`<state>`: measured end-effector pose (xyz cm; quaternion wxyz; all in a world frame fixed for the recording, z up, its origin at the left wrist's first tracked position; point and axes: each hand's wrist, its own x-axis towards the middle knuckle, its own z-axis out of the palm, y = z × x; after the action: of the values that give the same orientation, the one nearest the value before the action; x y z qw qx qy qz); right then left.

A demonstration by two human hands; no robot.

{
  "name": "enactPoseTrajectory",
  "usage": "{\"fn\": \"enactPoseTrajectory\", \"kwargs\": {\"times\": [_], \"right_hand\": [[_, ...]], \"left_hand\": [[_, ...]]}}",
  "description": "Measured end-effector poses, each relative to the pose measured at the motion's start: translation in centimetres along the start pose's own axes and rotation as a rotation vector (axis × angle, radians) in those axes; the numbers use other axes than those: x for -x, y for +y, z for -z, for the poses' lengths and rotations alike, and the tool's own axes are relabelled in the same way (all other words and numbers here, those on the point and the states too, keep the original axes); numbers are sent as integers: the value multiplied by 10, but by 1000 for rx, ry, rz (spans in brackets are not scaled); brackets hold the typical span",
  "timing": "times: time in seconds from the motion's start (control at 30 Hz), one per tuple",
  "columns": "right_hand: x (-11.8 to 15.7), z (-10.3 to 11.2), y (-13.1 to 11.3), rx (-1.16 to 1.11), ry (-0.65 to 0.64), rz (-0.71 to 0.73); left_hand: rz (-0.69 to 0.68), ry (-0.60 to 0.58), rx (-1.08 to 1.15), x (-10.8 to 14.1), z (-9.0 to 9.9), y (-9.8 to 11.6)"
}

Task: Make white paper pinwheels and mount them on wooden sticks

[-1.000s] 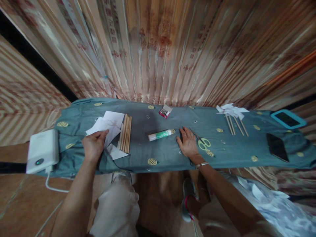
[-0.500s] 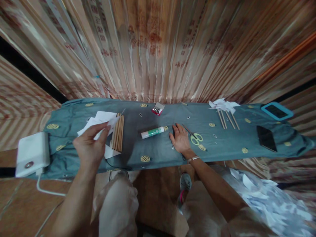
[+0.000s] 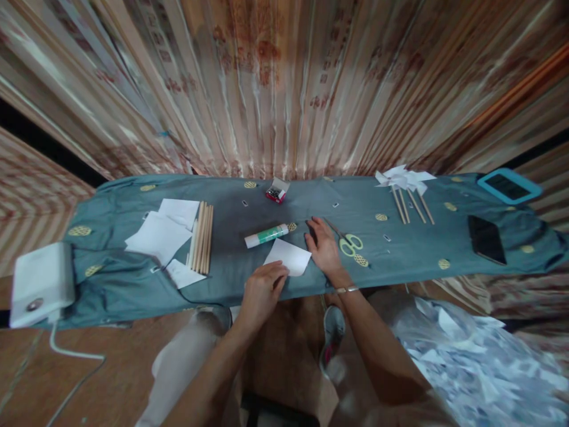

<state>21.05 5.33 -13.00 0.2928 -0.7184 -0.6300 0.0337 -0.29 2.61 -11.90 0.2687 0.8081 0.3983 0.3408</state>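
A small white paper sheet (image 3: 290,256) lies near the table's front edge, its lower left part pinched by my left hand (image 3: 265,289). My right hand (image 3: 326,249) rests on the cloth just right of the sheet, fingers loosely stretched and holding nothing. Beyond the sheet lies a white and green glue stick (image 3: 267,236). Scissors (image 3: 349,244) with yellow-green handles are close to the right of my right hand. To the left, a row of wooden sticks (image 3: 204,237) partly covers more white paper sheets (image 3: 159,236).
A small open red box (image 3: 277,190) of metal pins sits at the back. Paper pinwheels (image 3: 404,178) on sticks lie at the right, near a black phone (image 3: 486,239) and a blue-framed tablet (image 3: 510,185). A white device (image 3: 43,284) stands far left; a bag of paper pieces (image 3: 484,362) is below right.
My left hand has carried a paper sheet from the pile at the left to the cloth in front of the glue stick. My right hand stays at nearly the same spot.
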Motion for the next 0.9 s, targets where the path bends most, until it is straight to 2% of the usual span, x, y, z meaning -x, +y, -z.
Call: {"fn": "enactPoseTrajectory", "kwargs": {"times": [0.07, 0.1, 0.13, 0.23, 0.3, 0.37, 0.47, 0.57, 0.7, 0.77, 0.9], "right_hand": [[4, 13, 4, -133, 42, -43], [7, 21, 4, -194, 16, -31], [11, 31, 3, -267, -51, -6], [24, 57, -8, -507, -359, 16], [29, 69, -17, -560, -458, -6], [31, 76, -23, -594, -453, -41], [28, 79, -24, -705, -418, -121], [24, 77, -21, -802, -455, -245], [22, 67, -15, -841, -381, -403], [23, 61, -10, -838, -360, -473], [29, 50, 1, -841, -356, -576]], "left_hand": [[14, -1, 5, -1, -1, 0], [20, -3, 18, -1, -2, 0], [25, -4, 38, -1, -2, 1], [62, 13, 147, -2, 3, 7], [128, 32, 264, -4, 11, 13], [248, 74, 373, -7, 19, 18], [465, 204, 505, -14, 25, 17], [552, 216, 624, -20, 21, 11], [479, 164, 708, -20, 12, 5], [400, 104, 602, -15, 9, 5], [182, -126, 273, -4, 6, 1]]}}
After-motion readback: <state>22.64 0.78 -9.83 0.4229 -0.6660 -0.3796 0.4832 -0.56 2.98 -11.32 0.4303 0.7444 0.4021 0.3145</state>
